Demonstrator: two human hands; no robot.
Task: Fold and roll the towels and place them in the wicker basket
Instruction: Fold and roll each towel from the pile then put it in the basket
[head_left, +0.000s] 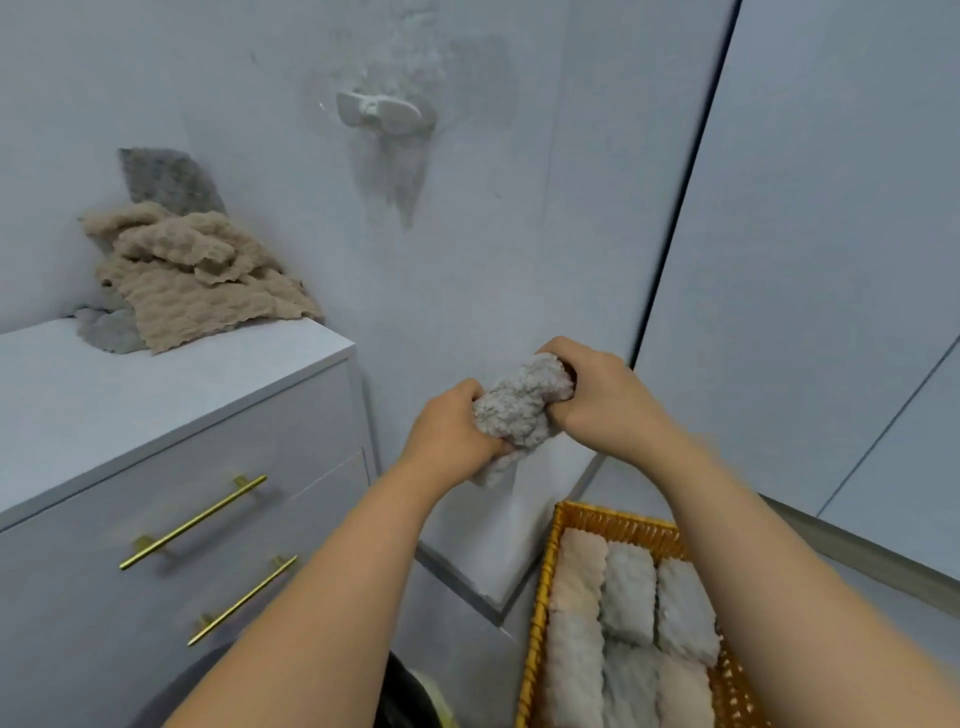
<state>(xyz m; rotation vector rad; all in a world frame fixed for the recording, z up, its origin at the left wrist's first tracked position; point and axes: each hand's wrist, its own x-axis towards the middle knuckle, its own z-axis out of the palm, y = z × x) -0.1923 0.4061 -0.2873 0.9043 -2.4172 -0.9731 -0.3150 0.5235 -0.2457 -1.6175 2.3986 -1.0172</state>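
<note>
Both hands clutched one grey towel (519, 410) in mid-air, the left hand (449, 426) curled round its lower end, the right hand (597, 395) round its upper end. Far left, loose tan towels (192, 275) lay heaped at the back corner of the drawer cabinet's top (156, 374). Lower right, the wicker basket (613, 517) held rolled towels (628, 592) in rows. Rolling looked nearly finished; next, the roll would need lowering, kept tight, into the basket.

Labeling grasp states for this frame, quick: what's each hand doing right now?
Left hand: closed, grip on the lower end of the grey towel.
Right hand: closed, grip on the upper end of the same towel, held in the air.
</note>
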